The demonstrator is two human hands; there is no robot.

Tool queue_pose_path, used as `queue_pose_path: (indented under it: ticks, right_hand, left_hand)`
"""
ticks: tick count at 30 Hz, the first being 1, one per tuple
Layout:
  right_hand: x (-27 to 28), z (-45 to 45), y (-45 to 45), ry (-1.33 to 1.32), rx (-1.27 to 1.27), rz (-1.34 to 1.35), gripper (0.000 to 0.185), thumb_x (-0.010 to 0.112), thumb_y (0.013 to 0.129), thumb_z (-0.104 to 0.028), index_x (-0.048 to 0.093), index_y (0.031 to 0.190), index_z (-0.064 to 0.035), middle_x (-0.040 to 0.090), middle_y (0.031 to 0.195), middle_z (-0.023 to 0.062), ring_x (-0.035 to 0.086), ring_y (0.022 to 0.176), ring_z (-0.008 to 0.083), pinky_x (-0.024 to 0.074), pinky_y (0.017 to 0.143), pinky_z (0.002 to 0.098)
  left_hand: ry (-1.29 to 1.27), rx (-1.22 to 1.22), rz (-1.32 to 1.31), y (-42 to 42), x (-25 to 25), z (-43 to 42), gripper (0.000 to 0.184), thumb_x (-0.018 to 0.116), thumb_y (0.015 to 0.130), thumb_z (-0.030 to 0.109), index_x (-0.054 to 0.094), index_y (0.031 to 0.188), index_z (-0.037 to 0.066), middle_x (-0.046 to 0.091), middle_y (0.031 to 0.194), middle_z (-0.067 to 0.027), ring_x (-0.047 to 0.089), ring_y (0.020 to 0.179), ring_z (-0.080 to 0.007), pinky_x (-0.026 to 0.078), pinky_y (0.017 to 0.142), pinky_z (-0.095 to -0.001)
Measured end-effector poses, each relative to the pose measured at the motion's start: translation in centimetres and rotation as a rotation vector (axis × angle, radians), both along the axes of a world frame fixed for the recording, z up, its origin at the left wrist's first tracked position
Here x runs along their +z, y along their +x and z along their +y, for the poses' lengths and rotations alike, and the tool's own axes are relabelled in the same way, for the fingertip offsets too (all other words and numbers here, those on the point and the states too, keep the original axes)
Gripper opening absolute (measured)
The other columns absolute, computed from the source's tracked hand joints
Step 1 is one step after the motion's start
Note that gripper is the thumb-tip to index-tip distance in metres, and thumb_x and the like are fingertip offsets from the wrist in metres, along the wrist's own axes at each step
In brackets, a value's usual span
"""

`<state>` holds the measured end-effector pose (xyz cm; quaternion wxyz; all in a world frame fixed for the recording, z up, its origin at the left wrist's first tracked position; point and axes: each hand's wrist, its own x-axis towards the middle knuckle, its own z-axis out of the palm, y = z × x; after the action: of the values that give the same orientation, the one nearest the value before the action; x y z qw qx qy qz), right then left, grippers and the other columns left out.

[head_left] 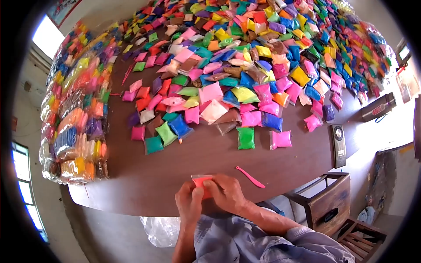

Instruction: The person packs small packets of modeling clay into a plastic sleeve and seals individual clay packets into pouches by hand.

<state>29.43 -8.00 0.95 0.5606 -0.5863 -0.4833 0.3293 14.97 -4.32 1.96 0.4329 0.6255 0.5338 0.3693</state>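
Both my hands meet at the near edge of the brown table (149,184). Between them is a small clear plastic packet (202,179) with coral-red filling. My left hand (188,202) pinches its left side, thumb on the front. From the right, my right hand (225,191) grips the packet too, its thumb pressed near the top. The fingers behind the packet are hidden. A pink plastic knife (251,177) lies on the table just right of my hands. Beyond it are a green packet (246,138) and a pink packet (280,139).
A large heap of colourful packets (245,74) covers the table's far half. Big clear bags of packets (79,127) stand along the left. A dark phone-like device (338,146) and a dark flask (379,107) lie to the right. A wooden chair (326,201) stands nearby.
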Motion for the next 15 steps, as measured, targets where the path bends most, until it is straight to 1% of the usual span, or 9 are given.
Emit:
queue_pose_path:
  ticks: [2,3,5,6,8,9,12,14,15]
  right_hand:
    - [0.4,0.2,0.0,-0.012,-0.049,0.111,0.017,0.065,0.100,-0.013,0.074,0.106,-0.0004,0.071,0.088,0.0195,0.070,0.074,0.0298,0.0544,0.067,0.0368]
    - [0.5,0.2,0.1,-0.014,-0.040,0.132,0.017,0.065,0.100,-0.013,0.074,0.106,-0.0004,0.071,0.088,0.0195,0.070,0.074,0.0298,0.0544,0.067,0.0368]
    - [0.6,0.2,0.2,-0.049,-0.093,0.165,0.015,0.064,0.102,-0.012,0.072,0.104,0.0004,0.068,0.082,0.0179,0.065,0.068,0.0259,0.0513,0.062,0.0358]
    - [0.6,0.3,0.3,-0.051,-0.078,0.187,0.015,0.064,0.102,-0.012,0.072,0.104,0.0004,0.068,0.082,0.0179,0.065,0.068,0.0259,0.0513,0.062,0.0358]
    - [0.7,0.4,0.5,-0.029,-0.020,0.213,0.013,0.064,0.102,-0.011,0.068,0.100,0.0014,0.062,0.077,0.0162,0.059,0.063,0.0224,0.0469,0.058,0.0356]
    - [0.9,0.4,0.7,-0.023,0.005,0.158,0.012,0.063,0.102,-0.009,0.064,0.098,0.0019,0.058,0.074,0.0158,0.054,0.060,0.0231,0.0442,0.055,0.0357]
    - [0.8,0.5,0.6,-0.020,0.005,0.102,0.012,0.063,0.102,-0.008,0.062,0.097,0.0018,0.057,0.075,0.0162,0.050,0.059,0.0249,0.0432,0.055,0.0362]
    - [-0.1,0.4,0.4,0.014,-0.025,0.092,0.010,0.063,0.102,-0.008,0.062,0.098,0.0017,0.057,0.075,0.0162,0.049,0.059,0.0268,0.0429,0.055,0.0365]
    - [-0.3,0.2,0.7,-0.016,-0.009,0.097,0.009,0.063,0.102,-0.007,0.063,0.099,0.0015,0.058,0.076,0.0167,0.051,0.060,0.0281,0.0438,0.056,0.0371]
  left_hand:
    - [-0.036,-0.131,-0.003,-0.4,-0.1,0.2,0.026,0.064,0.095,0.020,0.071,0.095,-0.004,0.068,0.075,-0.0126,0.062,0.071,-0.0166,0.051,0.066,-0.0345]
    - [-0.095,-0.192,0.073,-0.4,0.4,0.3,0.026,0.064,0.094,0.020,0.071,0.094,-0.005,0.068,0.076,-0.0123,0.063,0.073,-0.0173,0.051,0.066,-0.0343]
    - [-0.034,-0.195,0.070,1.0,1.9,0.6,0.023,0.061,0.096,0.017,0.070,0.093,-0.005,0.066,0.073,-0.0119,0.061,0.069,-0.0157,0.049,0.062,-0.0353]
    - [-0.031,-0.180,0.059,1.0,1.6,0.8,0.023,0.061,0.097,0.015,0.070,0.092,-0.005,0.065,0.072,-0.0119,0.059,0.068,-0.0147,0.048,0.060,-0.0354]
    - [-0.034,-0.142,0.124,0.4,0.7,0.8,0.022,0.059,0.098,0.013,0.069,0.090,-0.005,0.063,0.069,-0.0110,0.055,0.064,-0.0120,0.046,0.058,-0.0350]
    - [-0.035,-0.124,0.141,0.3,0.5,0.7,0.022,0.060,0.099,0.013,0.069,0.090,-0.004,0.062,0.067,-0.0100,0.053,0.064,-0.0112,0.045,0.057,-0.0348]
    - [-0.016,-0.087,0.138,0.4,0.6,0.7,0.023,0.062,0.099,0.015,0.069,0.089,-0.004,0.058,0.064,-0.0075,0.050,0.063,-0.0091,0.044,0.055,-0.0336]
    - [-0.090,-0.140,0.086,0.1,0.8,0.7,0.024,0.063,0.099,0.016,0.070,0.090,-0.005,0.059,0.064,-0.0069,0.052,0.064,-0.0089,0.045,0.056,-0.0323]
    - [-0.124,-0.175,0.081,-0.4,0.6,0.9,0.025,0.065,0.100,0.018,0.072,0.095,-0.005,0.064,0.069,-0.0063,0.054,0.068,-0.0078,0.046,0.058,-0.0299]
